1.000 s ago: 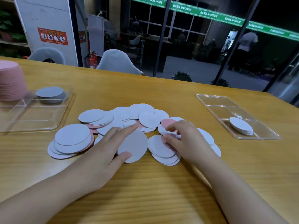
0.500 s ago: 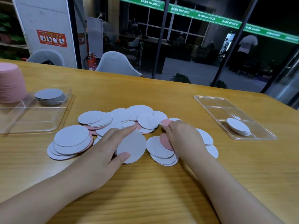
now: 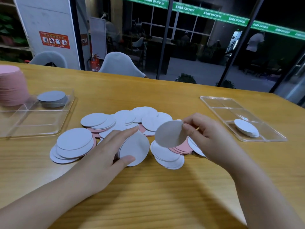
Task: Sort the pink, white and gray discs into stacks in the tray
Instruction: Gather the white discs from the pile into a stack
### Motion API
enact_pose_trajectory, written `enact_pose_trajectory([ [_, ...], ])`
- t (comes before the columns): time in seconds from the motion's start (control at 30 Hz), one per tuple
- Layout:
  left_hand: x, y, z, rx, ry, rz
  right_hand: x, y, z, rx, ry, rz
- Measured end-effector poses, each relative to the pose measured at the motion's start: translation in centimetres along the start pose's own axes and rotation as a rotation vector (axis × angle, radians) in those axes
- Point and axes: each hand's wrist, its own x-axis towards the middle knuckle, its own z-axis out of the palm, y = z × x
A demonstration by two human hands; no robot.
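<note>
Discs (image 3: pixel 125 123) lie in one loose, overlapping heap at the middle of the wooden table (image 3: pixel 148 195), mostly white and gray with a few pink edges showing underneath; too many overlap to count. The right hand (image 3: pixel 209 138) pinches one gray disc (image 3: pixel 170 133) by its right edge between thumb and fingertips, holding it tilted just above a small pink pile (image 3: pixel 181 148). The left hand (image 3: pixel 102 156) rests flat and spread, fingers on top of a small stack (image 3: pixel 134 150) with the thumb against its near edge, gripping nothing.

Two clear trays sit on the table. The left tray (image 3: pixel 33 129) holds one low gray stack (image 3: pixel 52 98) in its far right compartment and one tall pink stack (image 3: pixel 11 85) at its far left, cut off by the picture edge. The right tray (image 3: pixel 264 138) holds one short white stack (image 3: pixel 246 128) in a near compartment. Bare table lies between the heap and each tray, and a wide bare strip runs along the near side around both forearms. Beyond the table's far edge stand two pale chair backs.
</note>
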Motion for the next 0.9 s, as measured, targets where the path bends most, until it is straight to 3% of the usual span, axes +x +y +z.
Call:
enact_pose_trajectory([
  [0.37, 0.1, -0.1, 0.1, -0.006, -0.005, 0.002, -0.3, -0.6, 4.7, 0.176, -0.154, 0.045],
  [0.57, -0.1, 0.2, 0.0, 0.002, -0.003, 0.028, 0.4, 1.5, 3.7, -0.16, -0.184, 0.004],
  [0.7, 0.0, -0.2, -0.2, -0.001, 0.013, 0.014, 0.4, 1.4, 3.3, -0.16, -0.372, 0.076],
  [0.9, 0.1, -0.1, -0.3, 0.016, 0.005, 0.0, 0.8, 1.3, 3.1, -0.219, -0.452, 0.124],
])
